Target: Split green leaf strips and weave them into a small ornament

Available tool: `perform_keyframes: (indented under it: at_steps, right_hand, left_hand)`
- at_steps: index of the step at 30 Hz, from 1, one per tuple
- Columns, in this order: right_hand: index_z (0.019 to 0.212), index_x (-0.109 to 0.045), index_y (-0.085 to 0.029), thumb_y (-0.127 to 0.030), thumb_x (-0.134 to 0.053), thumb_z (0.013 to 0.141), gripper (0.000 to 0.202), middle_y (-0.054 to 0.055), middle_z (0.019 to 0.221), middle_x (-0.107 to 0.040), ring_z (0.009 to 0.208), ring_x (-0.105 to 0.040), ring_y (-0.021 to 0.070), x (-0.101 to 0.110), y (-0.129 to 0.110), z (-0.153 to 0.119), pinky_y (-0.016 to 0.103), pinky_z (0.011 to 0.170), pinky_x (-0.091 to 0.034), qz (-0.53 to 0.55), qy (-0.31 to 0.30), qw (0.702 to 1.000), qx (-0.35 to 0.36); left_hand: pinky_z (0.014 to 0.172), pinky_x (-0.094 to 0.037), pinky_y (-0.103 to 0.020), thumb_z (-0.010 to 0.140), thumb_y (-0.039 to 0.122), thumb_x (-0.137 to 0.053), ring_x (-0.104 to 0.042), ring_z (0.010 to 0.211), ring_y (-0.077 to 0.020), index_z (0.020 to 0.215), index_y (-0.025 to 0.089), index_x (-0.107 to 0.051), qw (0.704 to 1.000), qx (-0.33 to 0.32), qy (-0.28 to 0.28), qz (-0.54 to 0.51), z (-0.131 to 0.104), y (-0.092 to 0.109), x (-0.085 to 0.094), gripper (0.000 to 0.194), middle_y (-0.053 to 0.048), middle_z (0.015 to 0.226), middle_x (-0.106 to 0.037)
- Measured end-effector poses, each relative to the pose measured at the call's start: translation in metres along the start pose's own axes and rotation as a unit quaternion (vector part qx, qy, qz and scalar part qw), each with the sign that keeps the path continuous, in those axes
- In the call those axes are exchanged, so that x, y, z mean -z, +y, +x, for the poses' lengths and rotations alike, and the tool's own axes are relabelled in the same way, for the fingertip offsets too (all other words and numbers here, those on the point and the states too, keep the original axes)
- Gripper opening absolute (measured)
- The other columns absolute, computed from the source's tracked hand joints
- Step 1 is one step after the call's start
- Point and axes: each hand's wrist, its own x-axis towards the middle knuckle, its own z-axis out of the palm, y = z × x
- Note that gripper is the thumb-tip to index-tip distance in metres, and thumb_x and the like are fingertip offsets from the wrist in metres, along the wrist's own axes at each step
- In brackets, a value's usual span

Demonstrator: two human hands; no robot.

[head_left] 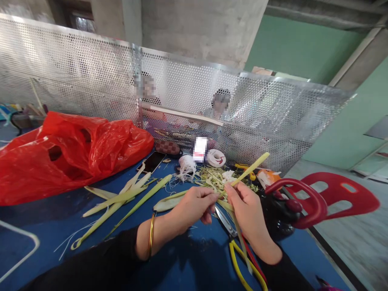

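Observation:
In front of me, my left hand (195,204) and my right hand (247,208) come close together, both closed in a pinch. Between them runs a pale green leaf strip (253,166), its free end pointing up and right past my right fingers. My left fingertips press its lower end, partly hidden. More leaf strip hangs below my right hand. Beneath the hands lie scissors (226,223) with yellow handles, partly covered by the right hand. To the left rest several pale green leaves (121,198), and one folded leaf (168,203) reaches behind my left wrist.
A red plastic bag (75,153) fills the back left. Behind my hands are leaf scraps (212,176), white thread (187,166), a white spool (216,158), and phones (153,161). A black-and-red object (281,210) stands right. Perforated metal screens (182,85) border the table; two people sit beyond.

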Motion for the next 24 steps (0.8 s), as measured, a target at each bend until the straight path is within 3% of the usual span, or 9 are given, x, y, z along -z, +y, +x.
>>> perform_keyframes:
  at_steps: [5, 14, 19, 22, 24]
  right_hand:
    - [0.071, -0.058, -0.018, -0.045, -0.054, 0.087, 0.032, -0.005, 0.055, -0.045, 0.052, -0.040, 0.0119, 0.0040, 0.0028, 0.0012, 0.023, 0.050, -0.035, -0.031, -0.001, 0.999, 0.017]
    - [0.070, -0.061, -0.016, -0.039, -0.055, 0.085, 0.027, -0.001, 0.064, -0.059, 0.061, -0.048, 0.0141, 0.0024, 0.0066, 0.0045, 0.025, 0.058, -0.039, -0.021, -0.034, 0.999, 0.003]
    - [0.065, -0.057, -0.017, -0.041, -0.057, 0.085, 0.031, -0.004, 0.052, -0.048, 0.051, -0.041, 0.0116, 0.0011, 0.0056, 0.0038, 0.023, 0.049, -0.036, 0.008, -0.028, 0.999, -0.019]
    - [0.070, -0.061, -0.017, -0.040, -0.058, 0.086, 0.029, -0.004, 0.053, -0.051, 0.048, -0.042, 0.0116, 0.0024, 0.0055, 0.0020, 0.023, 0.047, -0.036, 0.000, 0.015, 0.999, 0.033]
    - [0.076, -0.065, -0.018, -0.035, -0.058, 0.088, 0.022, 0.001, 0.064, -0.061, 0.058, -0.054, 0.0153, 0.0042, 0.0036, 0.0007, 0.026, 0.055, -0.043, -0.039, 0.046, 0.989, 0.132]
  left_hand:
    - [0.051, -0.045, -0.023, 0.085, 0.040, -0.051, -0.057, 0.047, -0.0103, 0.066, 0.015, -0.057, 0.997, 0.019, -0.041, -0.059, -0.0020, 0.0039, -0.0009, 0.032, -0.002, 0.061, -0.064]
    - [0.056, -0.047, -0.027, 0.086, 0.033, -0.049, -0.057, 0.050, -0.0121, 0.067, 0.013, -0.062, 0.994, -0.003, -0.052, -0.093, -0.0046, 0.0060, -0.0025, 0.030, -0.005, 0.060, -0.063]
    - [0.056, -0.047, -0.025, 0.081, 0.041, -0.060, -0.057, 0.051, -0.0103, 0.067, 0.013, -0.061, 0.996, 0.000, -0.033, -0.078, -0.0028, 0.0039, -0.0019, 0.031, -0.005, 0.067, -0.066]
    - [0.055, -0.046, -0.025, 0.080, 0.042, -0.062, -0.060, 0.054, -0.0113, 0.072, 0.013, -0.061, 0.995, 0.025, -0.024, -0.092, -0.0016, 0.0019, -0.0006, 0.030, -0.007, 0.074, -0.070]
    - [0.056, -0.047, -0.025, 0.079, 0.041, -0.062, -0.061, 0.055, -0.0125, 0.078, 0.013, -0.063, 0.990, 0.051, -0.022, -0.131, -0.0005, -0.0002, 0.0005, 0.028, -0.008, 0.075, -0.071]
